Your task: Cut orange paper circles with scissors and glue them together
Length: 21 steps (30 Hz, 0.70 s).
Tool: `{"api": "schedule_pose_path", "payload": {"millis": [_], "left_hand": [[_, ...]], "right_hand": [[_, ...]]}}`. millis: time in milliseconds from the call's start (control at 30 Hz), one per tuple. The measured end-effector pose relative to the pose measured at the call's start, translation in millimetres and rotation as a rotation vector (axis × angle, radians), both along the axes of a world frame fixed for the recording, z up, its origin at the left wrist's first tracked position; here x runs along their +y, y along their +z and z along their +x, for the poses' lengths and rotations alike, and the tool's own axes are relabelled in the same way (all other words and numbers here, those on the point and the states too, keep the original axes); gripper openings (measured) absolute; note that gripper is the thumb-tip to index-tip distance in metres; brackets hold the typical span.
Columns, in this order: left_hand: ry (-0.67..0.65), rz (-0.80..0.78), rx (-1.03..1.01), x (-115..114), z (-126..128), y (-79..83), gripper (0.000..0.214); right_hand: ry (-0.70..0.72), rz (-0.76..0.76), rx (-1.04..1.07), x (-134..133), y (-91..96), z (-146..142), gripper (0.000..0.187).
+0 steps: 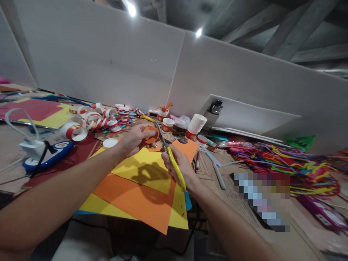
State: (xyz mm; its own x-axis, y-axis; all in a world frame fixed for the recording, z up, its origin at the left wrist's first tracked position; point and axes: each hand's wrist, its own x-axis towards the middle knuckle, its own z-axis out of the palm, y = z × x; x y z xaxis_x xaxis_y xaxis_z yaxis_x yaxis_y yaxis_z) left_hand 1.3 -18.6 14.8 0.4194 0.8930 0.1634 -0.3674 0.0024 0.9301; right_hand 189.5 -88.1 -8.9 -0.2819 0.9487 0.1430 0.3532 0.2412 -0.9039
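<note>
A small orange paper disc (151, 135) is pinched between thumb and fingers of the left hand (134, 140), above overlapping orange and yellow paper sheets (141, 195). Yellow-handled scissors (172, 161) are gripped in the closed right hand (185, 170), blades at the disc's edge. The red print on the stacked paper cups (196, 125) cannot be read. Cut cup rings (89, 117) are piled left, pipe cleaners (285, 159) right.

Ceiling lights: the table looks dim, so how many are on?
2: the left light near the top edge, the right light lower, above the wall seam. Others may be out of view.
</note>
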Motion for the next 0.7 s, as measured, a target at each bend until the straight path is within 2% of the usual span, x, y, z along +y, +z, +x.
{"api": "schedule_pose_path", "payload": {"millis": [167,467,700], "left_hand": [[-0.029,0.006,0.003,3.1,-2.8,-1.4,0.024],[0.048,-0.036,0.0,7.6,-3.2,-6.2,0.031],[0.047,-0.063,-0.017,6.8,0.0,-8.7,0.028]], "right_hand": [[-0.037,-0.004,-0.032,-2.2,-0.1,-0.8,0.037],[-0.039,-0.012,-0.014,1.4,-1.3,-1.0,0.046],[-0.028,0.001,-0.025,4.4,-5.3,1.0,0.044]]}}
